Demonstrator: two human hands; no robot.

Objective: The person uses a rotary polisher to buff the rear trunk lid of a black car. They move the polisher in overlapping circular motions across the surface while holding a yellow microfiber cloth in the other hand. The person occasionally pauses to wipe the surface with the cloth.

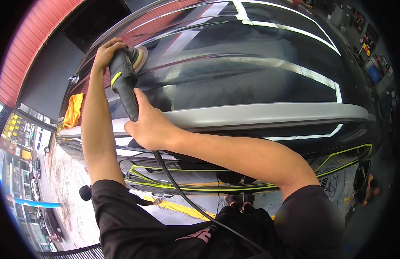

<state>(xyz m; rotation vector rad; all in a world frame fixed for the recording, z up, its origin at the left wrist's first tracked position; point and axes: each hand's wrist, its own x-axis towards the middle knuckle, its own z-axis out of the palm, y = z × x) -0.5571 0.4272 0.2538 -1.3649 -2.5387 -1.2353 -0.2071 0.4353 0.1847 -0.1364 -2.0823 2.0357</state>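
Polisher [124, 80] on dark car roof [252, 73], pad end upper left, long axis running down toward body. Left hand [106, 51] clenched over head; right hand [149, 127] grasping rear handle, nearer body; cord [182, 196] trailing down. Orange cloth [73, 110] far left

The polishing pad [141, 57] seems mostly hidden behind the polisher [123, 82].

You see an evenly bright, sharp picture, with long white strip-light reflections glaring across the glossy black car roof [252, 73]. Your arms cast soft shadows on its paint. Fisheye distortion bends every edge, and the corners fall into black vignette.
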